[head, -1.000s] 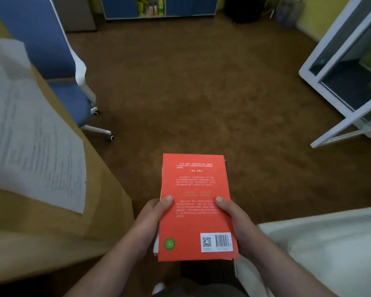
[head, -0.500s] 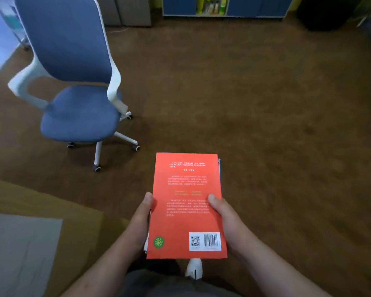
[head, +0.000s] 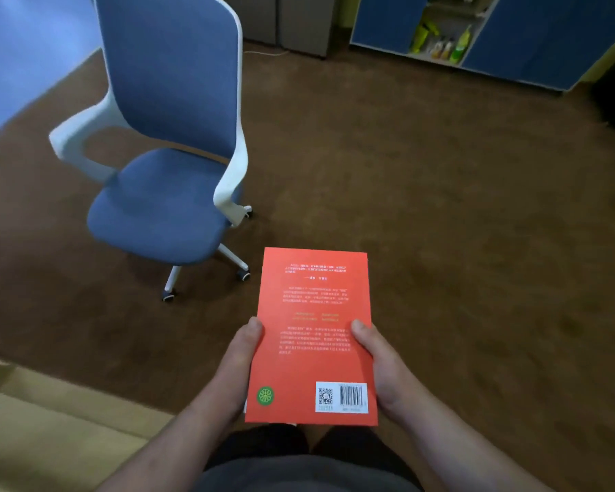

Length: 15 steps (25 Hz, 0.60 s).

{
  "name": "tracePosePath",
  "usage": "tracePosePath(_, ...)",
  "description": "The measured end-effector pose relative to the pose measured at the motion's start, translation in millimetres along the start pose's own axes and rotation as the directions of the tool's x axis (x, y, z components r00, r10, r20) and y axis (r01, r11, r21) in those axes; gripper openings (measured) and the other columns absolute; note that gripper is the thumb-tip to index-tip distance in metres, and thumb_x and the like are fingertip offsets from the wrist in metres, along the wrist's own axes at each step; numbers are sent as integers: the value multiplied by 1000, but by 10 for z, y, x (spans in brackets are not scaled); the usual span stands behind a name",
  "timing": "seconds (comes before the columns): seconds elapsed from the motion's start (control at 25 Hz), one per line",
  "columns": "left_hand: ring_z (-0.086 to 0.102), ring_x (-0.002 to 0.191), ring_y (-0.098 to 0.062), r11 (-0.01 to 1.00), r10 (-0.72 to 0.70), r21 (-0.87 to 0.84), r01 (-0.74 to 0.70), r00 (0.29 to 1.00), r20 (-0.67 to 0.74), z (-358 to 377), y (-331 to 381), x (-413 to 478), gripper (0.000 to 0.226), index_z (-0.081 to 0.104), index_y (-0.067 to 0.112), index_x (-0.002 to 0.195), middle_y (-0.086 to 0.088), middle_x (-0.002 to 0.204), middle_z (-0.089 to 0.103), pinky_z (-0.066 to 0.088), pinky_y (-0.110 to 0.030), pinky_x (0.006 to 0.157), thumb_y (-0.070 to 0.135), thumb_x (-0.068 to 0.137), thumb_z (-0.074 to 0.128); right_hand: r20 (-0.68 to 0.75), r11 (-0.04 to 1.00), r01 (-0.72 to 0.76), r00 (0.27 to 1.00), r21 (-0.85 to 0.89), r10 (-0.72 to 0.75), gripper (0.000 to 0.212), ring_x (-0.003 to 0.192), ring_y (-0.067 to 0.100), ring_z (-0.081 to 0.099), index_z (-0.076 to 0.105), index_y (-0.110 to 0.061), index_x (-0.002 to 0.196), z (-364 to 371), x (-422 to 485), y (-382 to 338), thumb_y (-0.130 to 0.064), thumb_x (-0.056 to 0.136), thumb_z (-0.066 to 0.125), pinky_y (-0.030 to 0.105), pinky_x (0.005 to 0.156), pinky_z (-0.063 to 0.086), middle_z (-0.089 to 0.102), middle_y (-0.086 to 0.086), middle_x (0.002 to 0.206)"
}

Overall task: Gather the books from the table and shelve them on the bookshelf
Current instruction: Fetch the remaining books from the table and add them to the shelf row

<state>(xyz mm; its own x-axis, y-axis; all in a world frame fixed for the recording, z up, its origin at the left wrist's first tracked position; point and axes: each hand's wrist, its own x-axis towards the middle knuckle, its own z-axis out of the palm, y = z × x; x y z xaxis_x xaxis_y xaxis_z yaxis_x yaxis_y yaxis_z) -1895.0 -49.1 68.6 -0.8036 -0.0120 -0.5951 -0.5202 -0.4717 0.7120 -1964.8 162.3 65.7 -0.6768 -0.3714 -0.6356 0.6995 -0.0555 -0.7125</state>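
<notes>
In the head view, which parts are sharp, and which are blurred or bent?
Head view: the red book is fairly sharp, its small print unreadable; the blue chair is softly blurred; the blue cabinet leans from wide-angle distortion; light is dim, without glare.

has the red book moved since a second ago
Yes: the red book has been carried left, closer to the blue chair.

Print on red book (head: 313,332) unreadably small, chair (head: 164,207) cut off at top, table (head: 32,442) cropped lower left
</notes>
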Motion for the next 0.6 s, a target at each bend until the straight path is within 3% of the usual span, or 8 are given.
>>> tracePosePath(0.08, 75, 70, -26, 999, 14, -35, -15, 1000, -21, -21, 201, 174, 64, 62, 6, 106, -15, 84, 77, 62, -35, 62, 61, 82, 38, 69, 999, -27, 997, -23, 29, 64, 114, 43, 67, 51, -14, 139, 93, 244, -269, -49, 85, 58, 58, 104, 50, 69, 22, 126)
tracePosePath(0.2, 75, 69, -26, 989, 79, -120, -91, 992, -102, -61, 483, 383, 51, 60, 7, 105, -14, 85, 77, 63, -35, 63, 56, 95, 45, 143, 993, -61, 987, -101, 75, 62, 107, 38, 71, 52, -16, 136, 247, 717, -633, -50, 85, 60, 58, 103, 51, 73, 18, 119)
tracePosePath(0.36, 76, 72, -28, 946, 104, -270, -178, 958, -266, -129, 686, 615, 58, 63, 5, 112, -20, 93, 77, 63, -38, 64, 52, 83, 45, 288, 971, -66, 948, -229, 132, 66, 108, 41, 70, 52, -12, 136, 527, 1314, -1051, -50, 83, 64, 60, 104, 49, 71, 21, 120)
tracePosePath(0.48, 75, 64, -27, 883, 96, -378, -277, 897, -432, -121, 872, 748, 53, 63, 3, 107, -20, 84, 77, 62, -36, 54, 46, 83, 44, 411, 934, -40, 890, -356, 195, 71, 103, 38, 71, 51, -8, 137, 800, 1766, -1387, -47, 80, 66, 54, 98, 54, 71, 22, 118)
tracePosePath(0.6, 75, 60, -25, 808, 71, -454, -376, 826, -559, -119, 964, 854, 48, 62, 4, 104, -17, 78, 77, 60, -34, 49, 41, 100, 32, 526, 890, -7, 804, -457, 276, 75, 103, 37, 70, 52, -7, 136, 1073, 2115, -1585, -50, 78, 67, 53, 97, 55, 71, 22, 119)
